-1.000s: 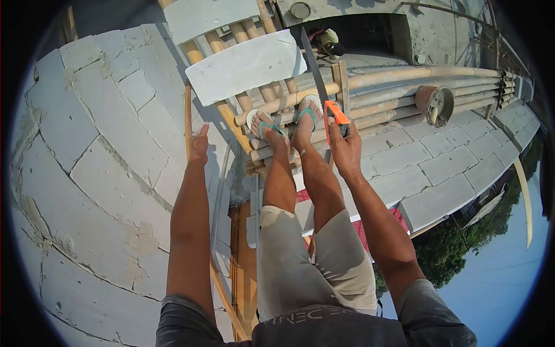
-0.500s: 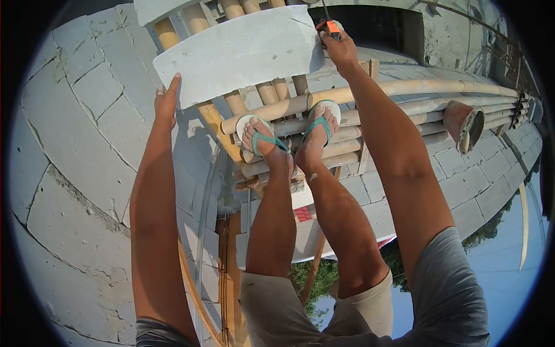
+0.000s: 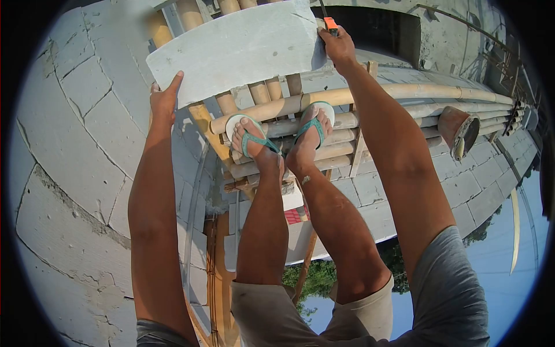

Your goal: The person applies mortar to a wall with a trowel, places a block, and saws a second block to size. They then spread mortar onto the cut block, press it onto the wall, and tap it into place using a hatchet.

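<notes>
A pale grey-white lightweight concrete block [image 3: 231, 55] spans the space between my hands, above the bamboo poles. My left hand [image 3: 165, 101] grips its left end, with the thumb raised along the near corner. At the opposite end, my right hand [image 3: 339, 46] is closed around an orange-and-black handle [image 3: 330, 26], close against the block's edge. A thin dark strip runs up from this handle; the tool's full shape is hidden by the fingers and the frame edge.
My feet [image 3: 315, 130], in green-strapped flip-flops, stand on lashed bamboo poles [image 3: 399, 95]. A mortar-stained bucket [image 3: 454, 130] sits on the poles to the right. A block wall [image 3: 81, 144] rises at left. Past the scaffold's side show a dark opening [image 3: 376, 32], greenery and sky.
The view has shifted slightly, so the poles, feet and bucket appear further left. The block has edged up and left in view, with both hands still at its ends.
</notes>
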The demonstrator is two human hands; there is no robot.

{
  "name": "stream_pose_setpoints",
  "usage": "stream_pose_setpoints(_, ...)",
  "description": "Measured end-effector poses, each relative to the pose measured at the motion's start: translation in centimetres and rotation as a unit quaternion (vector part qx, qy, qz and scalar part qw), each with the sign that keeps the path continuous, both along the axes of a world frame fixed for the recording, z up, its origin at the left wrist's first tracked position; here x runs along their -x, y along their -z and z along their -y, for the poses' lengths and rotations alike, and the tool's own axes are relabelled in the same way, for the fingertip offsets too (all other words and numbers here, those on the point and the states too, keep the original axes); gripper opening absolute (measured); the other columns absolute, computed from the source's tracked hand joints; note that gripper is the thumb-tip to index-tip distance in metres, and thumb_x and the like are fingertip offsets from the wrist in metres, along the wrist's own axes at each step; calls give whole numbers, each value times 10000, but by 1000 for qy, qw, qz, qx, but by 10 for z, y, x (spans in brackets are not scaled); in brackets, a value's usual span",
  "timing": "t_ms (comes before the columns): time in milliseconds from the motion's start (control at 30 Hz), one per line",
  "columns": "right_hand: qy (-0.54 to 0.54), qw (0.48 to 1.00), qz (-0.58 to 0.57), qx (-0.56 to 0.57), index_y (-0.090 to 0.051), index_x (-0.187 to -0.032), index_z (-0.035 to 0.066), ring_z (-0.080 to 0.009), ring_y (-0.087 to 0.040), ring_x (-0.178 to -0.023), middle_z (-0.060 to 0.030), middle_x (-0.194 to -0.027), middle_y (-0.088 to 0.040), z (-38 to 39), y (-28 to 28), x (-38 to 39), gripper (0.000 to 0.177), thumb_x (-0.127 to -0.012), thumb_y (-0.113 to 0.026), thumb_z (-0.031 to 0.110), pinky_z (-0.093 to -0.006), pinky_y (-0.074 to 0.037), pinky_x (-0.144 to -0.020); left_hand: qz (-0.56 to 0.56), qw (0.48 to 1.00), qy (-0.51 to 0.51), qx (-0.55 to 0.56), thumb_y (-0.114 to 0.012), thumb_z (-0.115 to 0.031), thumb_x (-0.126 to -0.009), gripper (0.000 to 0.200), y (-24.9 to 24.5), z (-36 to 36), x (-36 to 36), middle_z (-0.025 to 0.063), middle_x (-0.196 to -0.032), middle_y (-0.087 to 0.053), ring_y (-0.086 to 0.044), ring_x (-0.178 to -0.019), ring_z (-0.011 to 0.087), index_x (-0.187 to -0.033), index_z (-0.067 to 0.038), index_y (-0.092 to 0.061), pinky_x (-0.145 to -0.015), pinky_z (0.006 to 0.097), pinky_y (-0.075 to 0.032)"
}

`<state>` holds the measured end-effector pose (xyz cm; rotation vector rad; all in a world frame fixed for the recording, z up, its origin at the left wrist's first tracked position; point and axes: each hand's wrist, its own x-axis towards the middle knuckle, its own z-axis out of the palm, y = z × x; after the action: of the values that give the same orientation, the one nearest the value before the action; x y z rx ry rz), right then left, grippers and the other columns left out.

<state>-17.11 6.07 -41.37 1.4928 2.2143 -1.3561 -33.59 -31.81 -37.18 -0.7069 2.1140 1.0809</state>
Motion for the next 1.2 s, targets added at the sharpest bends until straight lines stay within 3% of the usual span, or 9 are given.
stream_pose_setpoints(167,26,991,43,-126,-594,-971,48,-413,-647,-848,-211,-860,-673,42,-48,-19,380,-902,-643,418,-472,-475,-760,-193,974,108,53,-859,-319,-746,955,18,8,-14,245,-1321,-574,-590,-1208,308,-1429,118,-354,-1019,375,-462)
stream_pose_setpoints(200,44,992,73,-92,-584,-1245,54,-464,-647,-912,-267,-889,-677,48,-73,-23,530,-913,-623,465,-501,-488,-789,-171,981,76,59,-850,-335,-750,959,-5,-10,-26,250,-1335,-566,-582,-1220,316,-1436,114,-352,-1033,371,-448)
stream_pose_setpoints(233,83,993,59,-66,-596,-1199,72,-472,-640,-890,-266,-859,-667,54,-85,-33,491,-915,-623,471,-511,-484,-777,-148,986,45,65,-841,-351,-753,964,-29,-26,-36,255,-1349,-558,-574,-1232,324,-1443,110,-350,-1046,367,-435)
stream_pose_setpoints(367,115,991,9,-64,-615,-1057,63,-353,-613,-704,-190,-762,-653,71,-201,-48,350,-938,-660,390,-422,-488,-699,-170,975,113,85,-791,-317,-813,895,-105,-38,-83,256,-1401,-520,-525,-1293,330,-1479,67,-332,-1081,375,-400)
stream_pose_setpoints(433,124,991,-21,-51,-615,-1060,53,-310,-614,-681,-181,-750,-654,76,-245,-57,349,-944,-662,379,-408,-488,-681,-130,991,31,6,-771,-272,-843,834,-161,-41,-103,246,-1407,-511,-523,-1291,307,-1480,49,-340,-1071,372,-403)
stream_pose_setpoints(500,142,989,-38,-21,-613,-1043,13,-114,-506,-693,-96,-721,-582,76,-288,-62,338,-963,-668,337,-314,-448,-643,-70,997,-12,-17,-759,-277,-860,792,-218,-30,-115,197,-1414,-516,-520,-1274,253,-1481,12,-361,-1031,340,-414)
stream_pose_setpoints(600,95,995,14,12,-592,-1071,8,-163,-553,-625,-113,-685,-598,72,-335,-69,366,-983,-630,362,-353,-450,-594,13,998,-39,-37,-734,-274,-894,698,-291,-18,-126,126,-1361,-563,-538,-1200,178,-1462,-28,-412,-954,290,-432)
stream_pose_setpoints(800,-22,999,35,-3,-516,-1131,-63,-513,-629,-713,-325,-702,-623,74,-364,-65,492,-989,-565,406,-553,-463,-616,39,998,26,-50,-684,-200,-943,576,-425,-26,-146,143,-1310,-599,-564,-1195,192,-1423,4,-440,-996,311,-448)
stream_pose_setpoints(1200,-15,997,62,49,-516,-1164,-69,-499,-647,-763,-319,-768,-650,91,-395,-42,475,-987,-577,368,-534,-488,-660,-17,926,377,-25,-718,-246,-870,583,-469,-42,-192,259,-1219,-614,-587,-1134,420,-1360,0,-518,-1007,470,-447)
